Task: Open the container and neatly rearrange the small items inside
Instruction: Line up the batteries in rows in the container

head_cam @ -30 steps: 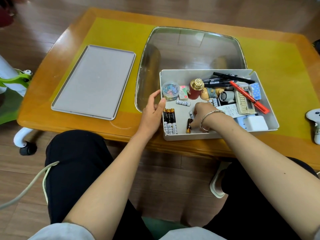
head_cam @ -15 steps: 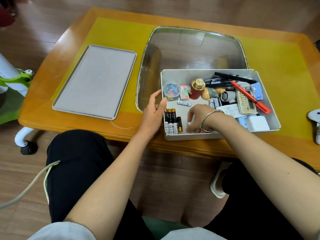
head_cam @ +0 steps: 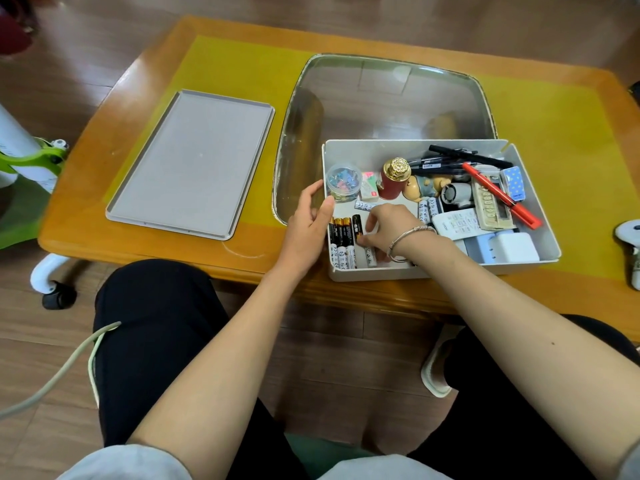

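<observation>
The white container [head_cam: 450, 271] stands open on the table's near edge, and its grey lid [head_cam: 194, 161] lies flat to the left. My left hand [head_cam: 306, 225] grips the container's left wall, thumb over the rim. My right hand [head_cam: 389, 228] is inside, fingers curled down on a white battery [head_cam: 370, 255] beside a row of batteries [head_cam: 341, 240] at the front left corner. Another loose battery [head_cam: 365, 205] lies behind my fingers. My right wrist hides part of the floor.
Further back in the container are a clip jar [head_cam: 341, 181], a red bottle with a gold cap [head_cam: 393, 180], black pens [head_cam: 460, 155], a red marker [head_cam: 502, 195], a remote [head_cam: 457, 225] and a white charger [head_cam: 509, 247]. A glass panel [head_cam: 381, 98] is set in the table.
My right hand moved left to the battery row. A black and gold battery it carried now lies in the row, and a white battery sits under its fingers. My left hand stayed put.
</observation>
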Demonstrator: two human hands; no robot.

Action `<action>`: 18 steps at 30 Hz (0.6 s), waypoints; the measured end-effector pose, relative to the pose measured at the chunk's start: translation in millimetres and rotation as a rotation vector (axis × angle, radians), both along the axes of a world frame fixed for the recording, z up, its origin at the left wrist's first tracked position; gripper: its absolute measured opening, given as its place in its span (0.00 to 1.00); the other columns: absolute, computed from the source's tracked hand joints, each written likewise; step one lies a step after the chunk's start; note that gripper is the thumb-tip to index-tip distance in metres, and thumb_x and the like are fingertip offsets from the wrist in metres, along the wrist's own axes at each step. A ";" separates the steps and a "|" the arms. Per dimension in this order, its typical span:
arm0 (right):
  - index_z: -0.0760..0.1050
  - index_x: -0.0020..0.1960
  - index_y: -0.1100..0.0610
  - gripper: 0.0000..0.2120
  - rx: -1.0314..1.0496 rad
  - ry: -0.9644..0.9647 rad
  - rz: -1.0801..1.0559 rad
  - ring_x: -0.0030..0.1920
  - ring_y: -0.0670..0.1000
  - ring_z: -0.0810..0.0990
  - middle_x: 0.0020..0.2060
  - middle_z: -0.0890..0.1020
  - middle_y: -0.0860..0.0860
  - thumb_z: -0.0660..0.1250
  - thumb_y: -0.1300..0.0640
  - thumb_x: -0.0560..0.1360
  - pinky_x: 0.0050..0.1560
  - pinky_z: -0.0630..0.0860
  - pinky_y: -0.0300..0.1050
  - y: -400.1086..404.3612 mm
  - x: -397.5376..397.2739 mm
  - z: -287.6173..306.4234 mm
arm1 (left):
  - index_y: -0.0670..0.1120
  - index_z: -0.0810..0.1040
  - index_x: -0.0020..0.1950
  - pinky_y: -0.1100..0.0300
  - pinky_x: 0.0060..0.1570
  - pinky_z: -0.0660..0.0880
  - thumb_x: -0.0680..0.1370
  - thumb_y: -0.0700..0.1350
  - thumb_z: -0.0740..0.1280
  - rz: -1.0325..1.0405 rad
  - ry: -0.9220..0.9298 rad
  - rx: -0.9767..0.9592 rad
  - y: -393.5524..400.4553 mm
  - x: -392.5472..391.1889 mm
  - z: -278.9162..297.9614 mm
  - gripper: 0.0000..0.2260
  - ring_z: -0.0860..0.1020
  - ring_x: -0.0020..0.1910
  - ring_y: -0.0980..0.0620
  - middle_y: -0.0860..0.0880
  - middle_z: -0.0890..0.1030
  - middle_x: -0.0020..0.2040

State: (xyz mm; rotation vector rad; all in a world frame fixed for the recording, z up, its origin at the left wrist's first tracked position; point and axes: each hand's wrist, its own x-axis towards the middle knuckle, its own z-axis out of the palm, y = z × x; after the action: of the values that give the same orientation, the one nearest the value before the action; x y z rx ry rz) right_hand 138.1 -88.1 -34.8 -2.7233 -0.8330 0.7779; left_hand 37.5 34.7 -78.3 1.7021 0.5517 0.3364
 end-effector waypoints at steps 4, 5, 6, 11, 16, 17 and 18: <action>0.75 0.48 0.58 0.15 0.022 0.044 -0.025 0.40 0.55 0.81 0.40 0.82 0.55 0.75 0.51 0.69 0.49 0.79 0.51 0.6 -1.6 -1.0 | 0.52 0.64 0.72 0.52 0.45 0.81 0.81 0.54 0.58 -0.004 -0.004 0.024 0.6 -0.6 0.8 0.19 0.80 0.50 0.58 0.64 0.77 0.48; 0.74 0.50 0.58 0.17 0.019 0.091 -0.039 0.38 0.53 0.82 0.39 0.83 0.55 0.76 0.52 0.68 0.48 0.80 0.50 -0.6 -1.1 -0.4 | 0.52 0.64 0.72 0.57 0.43 0.81 0.81 0.54 0.58 -0.005 -0.011 0.026 0.4 -0.5 0.5 0.19 0.79 0.49 0.62 0.66 0.76 0.48; 0.72 0.53 0.57 0.20 0.024 0.151 -0.061 0.36 0.52 0.83 0.39 0.83 0.55 0.77 0.54 0.67 0.46 0.81 0.50 -1.9 -1.1 0.9 | 0.52 0.64 0.72 0.61 0.41 0.80 0.81 0.53 0.58 -0.006 -0.016 0.026 0.0 -0.4 0.3 0.19 0.79 0.48 0.65 0.66 0.76 0.48; 0.68 0.63 0.58 0.29 -0.048 0.232 -0.010 0.46 0.56 0.81 0.52 0.81 0.56 0.76 0.60 0.65 0.51 0.80 0.52 -4.7 -4.6 9.0 | 0.51 0.64 0.71 0.64 0.38 0.80 0.82 0.53 0.59 -0.006 -0.027 -0.005 0.1 -0.7 0.6 0.19 0.79 0.45 0.67 0.64 0.78 0.47; 0.57 0.73 0.56 0.42 0.015 0.215 -0.043 0.50 0.57 0.81 0.53 0.80 0.57 0.74 0.65 0.65 0.51 0.80 0.55 -0.8 -10.3 12.3 | 0.51 0.64 0.71 0.63 0.39 0.80 0.82 0.52 0.59 -0.002 -0.027 0.001 0.0 -1.1 1.9 0.19 0.79 0.45 0.66 0.63 0.78 0.47; 0.55 0.74 0.55 0.44 0.032 0.208 -0.038 0.48 0.57 0.81 0.51 0.80 0.57 0.73 0.66 0.65 0.50 0.80 0.54 -0.7 -10.5 12.3 | 0.51 0.64 0.72 0.61 0.39 0.80 0.82 0.53 0.59 -0.001 -0.025 0.003 -0.1 -0.8 1.7 0.19 0.79 0.45 0.65 0.63 0.78 0.47; 0.53 0.75 0.54 0.45 0.043 0.209 -0.028 0.47 0.56 0.82 0.49 0.82 0.57 0.72 0.67 0.65 0.49 0.80 0.54 -0.6 -10.8 12.1 | 0.51 0.64 0.72 0.59 0.40 0.81 0.82 0.53 0.59 0.000 -0.022 0.005 -0.3 -0.7 1.6 0.19 0.79 0.45 0.65 0.63 0.78 0.47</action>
State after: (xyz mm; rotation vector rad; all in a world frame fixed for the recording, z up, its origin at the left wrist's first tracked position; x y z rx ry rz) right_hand 127.4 -88.7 -22.7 -2.5546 -0.7547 1.0050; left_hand 36.7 34.4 -76.7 1.7015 0.5348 0.3563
